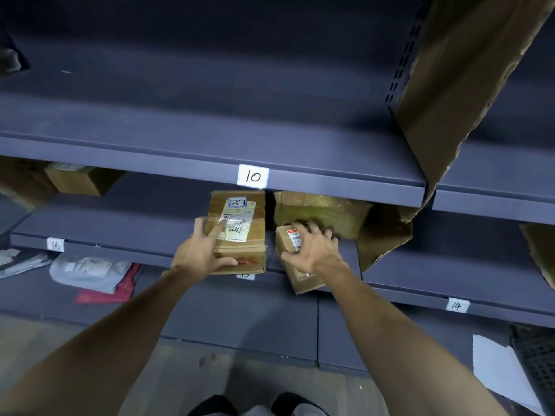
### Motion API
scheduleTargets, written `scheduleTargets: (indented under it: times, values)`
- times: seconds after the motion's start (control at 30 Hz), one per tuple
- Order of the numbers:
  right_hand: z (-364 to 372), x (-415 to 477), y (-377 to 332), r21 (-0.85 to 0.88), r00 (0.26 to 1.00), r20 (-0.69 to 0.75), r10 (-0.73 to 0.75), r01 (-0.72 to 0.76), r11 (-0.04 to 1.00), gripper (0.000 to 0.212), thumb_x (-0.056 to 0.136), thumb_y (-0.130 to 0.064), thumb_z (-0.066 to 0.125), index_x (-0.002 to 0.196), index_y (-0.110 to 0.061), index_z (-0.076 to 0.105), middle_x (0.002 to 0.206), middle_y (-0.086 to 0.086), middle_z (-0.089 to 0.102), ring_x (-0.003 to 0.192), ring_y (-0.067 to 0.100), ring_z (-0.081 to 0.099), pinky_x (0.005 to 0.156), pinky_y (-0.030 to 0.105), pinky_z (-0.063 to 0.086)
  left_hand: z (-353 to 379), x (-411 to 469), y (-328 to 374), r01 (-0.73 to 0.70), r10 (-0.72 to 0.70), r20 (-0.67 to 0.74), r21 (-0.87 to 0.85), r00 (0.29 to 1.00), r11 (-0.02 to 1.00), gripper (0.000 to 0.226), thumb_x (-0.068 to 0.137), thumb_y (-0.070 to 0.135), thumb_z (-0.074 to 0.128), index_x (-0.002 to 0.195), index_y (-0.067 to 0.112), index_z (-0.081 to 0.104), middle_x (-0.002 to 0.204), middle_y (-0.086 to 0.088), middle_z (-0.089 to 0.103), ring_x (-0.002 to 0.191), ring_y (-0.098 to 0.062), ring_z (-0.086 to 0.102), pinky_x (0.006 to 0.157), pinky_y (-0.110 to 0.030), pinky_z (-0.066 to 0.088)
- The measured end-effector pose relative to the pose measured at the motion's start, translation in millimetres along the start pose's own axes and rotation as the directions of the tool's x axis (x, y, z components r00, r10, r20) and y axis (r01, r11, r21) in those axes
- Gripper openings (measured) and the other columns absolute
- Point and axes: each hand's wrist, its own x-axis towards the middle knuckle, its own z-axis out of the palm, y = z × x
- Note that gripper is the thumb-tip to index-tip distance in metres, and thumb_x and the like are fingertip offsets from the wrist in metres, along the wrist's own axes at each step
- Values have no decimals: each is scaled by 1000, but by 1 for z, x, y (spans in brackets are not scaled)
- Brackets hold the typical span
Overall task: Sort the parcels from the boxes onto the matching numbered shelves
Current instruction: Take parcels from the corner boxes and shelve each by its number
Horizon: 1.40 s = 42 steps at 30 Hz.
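Observation:
A flat brown parcel with a white label marked 15 lies on the middle shelf, its front edge overhanging. My left hand grips its near left corner, thumb on the front edge, fingers on top. My right hand grips a smaller brown parcel with a red-striped label, which tilts over the shelf's front edge. Behind it sits a larger brown parcel. A tag below the flat parcel is mostly hidden.
The upper shelf carries tag 10. Tags 16 and 14 mark neighbouring bays. Torn cardboard dividers stand at right. Grey and red bags lie on the lower left shelf. Another box sits far left.

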Motion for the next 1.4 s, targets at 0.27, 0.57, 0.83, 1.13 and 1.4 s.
scheduleTargets:
  times: [0.27, 0.57, 0.83, 1.13, 1.4]
  values:
    - [5, 21, -5, -18, 998, -39, 51, -51, 999, 84, 79, -67, 57, 153, -39, 27, 161, 3, 22, 136, 43, 30, 111, 51, 29, 11, 72, 14, -62, 63, -9, 65, 998, 996, 99, 84, 59, 68, 159, 28, 12, 163, -13, 8, 135, -43, 38, 100, -50, 45]
    - [6, 30, -13, -25, 994, -59, 93, -94, 995, 87, 79, -69, 58, 151, -30, 26, 156, 6, 22, 134, 47, 31, 111, 55, 29, 16, 137, 18, -71, 71, 6, 142, 997, 987, 92, 86, 56, 67, 156, 22, 18, 155, -17, 23, 138, -43, 26, 108, -55, 33]
    - [-2, 36, -4, 101, 992, 22, 123, -124, 987, 78, 90, -79, 29, 149, -28, 36, 138, 15, 57, 128, 40, 51, 106, 48, 42, 16, 123, 18, -88, 96, -35, 177, 995, 980, 103, 82, 64, 66, 158, 23, 10, 160, -18, 12, 149, -40, 5, 116, -66, 7]
    - [-20, 20, -13, 86, 972, 173, 159, -175, 981, 110, 77, -87, 47, 160, -23, 14, 155, 16, 41, 145, 36, 34, 118, 48, 28, 7, 75, 22, -267, 321, -197, 257, 926, 929, 69, 83, 33, 73, 143, 10, 49, 132, -29, 47, 126, -47, 42, 108, -74, 25]
    - [-11, 10, -26, 14, 981, 82, 174, -176, 984, 100, 76, -62, 68, 156, -37, 14, 163, 5, 13, 139, 44, 23, 113, 51, 31, -3, 59, 21, -347, 390, -124, 272, 913, 898, 69, 81, 31, 74, 142, 7, 51, 129, -27, 51, 125, -47, 46, 106, -70, 32]
